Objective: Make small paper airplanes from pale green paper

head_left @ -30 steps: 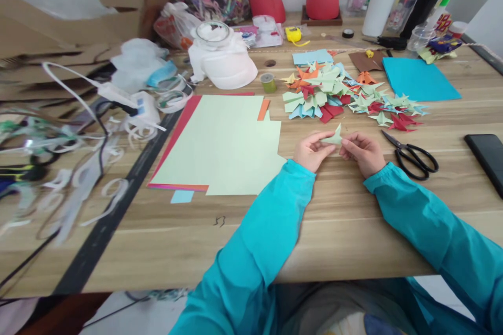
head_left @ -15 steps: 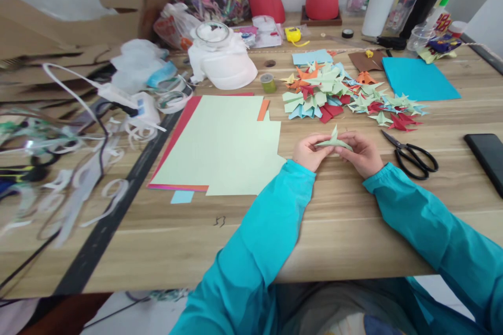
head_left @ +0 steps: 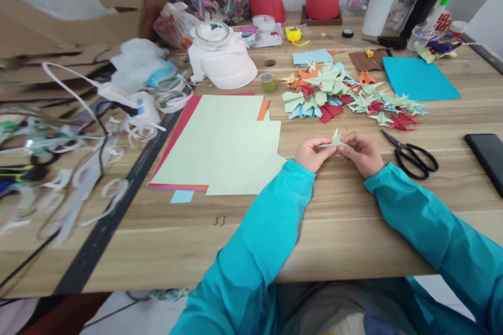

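Observation:
Between my two hands is a small pale green origami crane, its pointed tips standing up. My left hand pinches its left wing between thumb and fingers. On the other side my right hand pinches its right wing, partly hiding it. Just beyond the hands lies a pile of folded paper pieces in green, red, blue and orange. Black-handled scissors rest to the right of my right hand. Large pale green paper sheets lie to the left, over red and orange ones.
A dark phone lies at the right edge. Blue paper sits behind the pile. Further left are a white bag-wrapped container, a small green roll, and tangled cords and strips beside a power strip.
The crane has tilted and its wings now spread flatter between my fingers. My hands have shifted very slightly; everything on the table stays in place.

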`<state>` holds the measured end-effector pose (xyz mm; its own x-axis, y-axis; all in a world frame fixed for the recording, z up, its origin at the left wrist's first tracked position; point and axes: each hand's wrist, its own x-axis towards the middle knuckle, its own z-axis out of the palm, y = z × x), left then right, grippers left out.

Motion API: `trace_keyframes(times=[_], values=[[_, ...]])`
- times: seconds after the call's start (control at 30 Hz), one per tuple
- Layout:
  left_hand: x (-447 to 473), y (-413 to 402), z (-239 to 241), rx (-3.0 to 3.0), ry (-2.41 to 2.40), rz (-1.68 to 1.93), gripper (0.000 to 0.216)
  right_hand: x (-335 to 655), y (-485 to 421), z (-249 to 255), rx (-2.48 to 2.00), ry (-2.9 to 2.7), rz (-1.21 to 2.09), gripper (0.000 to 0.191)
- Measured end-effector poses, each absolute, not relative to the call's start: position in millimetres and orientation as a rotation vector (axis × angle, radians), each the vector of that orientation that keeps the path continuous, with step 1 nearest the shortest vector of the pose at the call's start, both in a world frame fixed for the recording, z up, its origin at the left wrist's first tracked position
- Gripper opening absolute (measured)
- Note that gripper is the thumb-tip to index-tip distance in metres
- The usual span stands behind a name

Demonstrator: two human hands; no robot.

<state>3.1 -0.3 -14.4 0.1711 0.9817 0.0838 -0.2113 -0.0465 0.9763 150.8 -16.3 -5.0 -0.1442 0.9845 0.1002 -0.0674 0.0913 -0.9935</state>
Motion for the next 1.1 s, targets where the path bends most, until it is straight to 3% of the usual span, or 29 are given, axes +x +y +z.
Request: trace_keyframes(times=[0.2, 1.1], values=[[5, -1, -17, 1.101, 0.865, 1.122, 0.038, 152, -17, -3, -1.006, -1.312, 1.348, 0.033], [11, -9, -3, 0.847, 0.854, 1.125, 0.032, 156, -15, -5, -0.958, -1.26, 1.463, 0.025]])
